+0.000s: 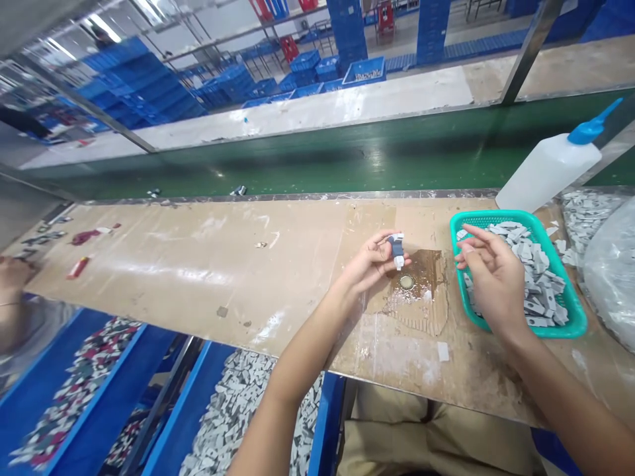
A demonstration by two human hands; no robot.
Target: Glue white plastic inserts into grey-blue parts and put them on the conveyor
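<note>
**Head view: two hands at work beside a green basket**
Left of the basket, the closed left hand pinches a small blue-and-white plastic part above a brown stain on the surface. The half-curled right hand sits over the basket's gray plastic pieces; whether it holds one cannot be told. A loose pinch could drop the small part onto the stain, and a careless reach could knock the basket and spill the pieces. Behind the basket lies a white squeeze bottle with a blue nozzle, with no readable writing. A co-worker's hand rests far to its left.
</note>
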